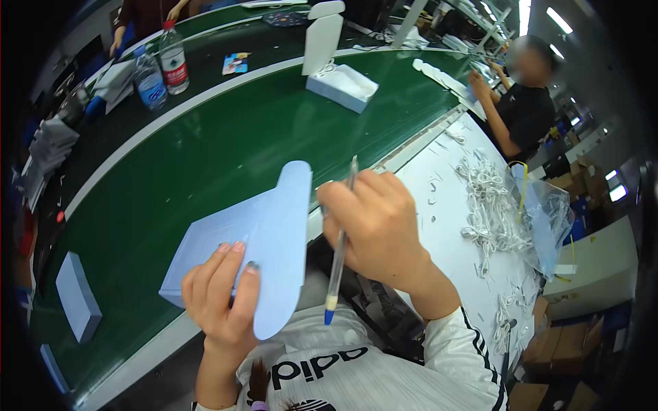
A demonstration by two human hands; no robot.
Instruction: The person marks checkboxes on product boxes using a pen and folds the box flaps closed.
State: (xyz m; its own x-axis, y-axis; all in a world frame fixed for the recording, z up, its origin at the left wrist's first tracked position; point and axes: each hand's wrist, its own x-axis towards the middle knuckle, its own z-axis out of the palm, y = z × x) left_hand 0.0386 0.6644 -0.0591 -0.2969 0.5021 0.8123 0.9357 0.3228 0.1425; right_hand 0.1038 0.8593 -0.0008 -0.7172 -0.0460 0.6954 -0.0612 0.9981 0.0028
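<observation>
My left hand (223,294) grips a light blue cardboard box (219,229) by its near side, thumb and fingers pressed on it. The box's lid flap (282,253) with rounded ends stands out toward my right. In my closed right hand (377,226) is a clear pen (337,264), held upright with its blue end pointing down and its other end above my fist. A small gap separates the right hand from the flap. The box is held over the edge of the green conveyor belt (226,164).
An open box (343,85) with white contents sits farther along the belt; a closed blue box (77,296) lies at left. Two bottles (174,58) stand behind. White cables (490,212) heap on the white table (425,195) at right. A co-worker (524,96) sits beyond.
</observation>
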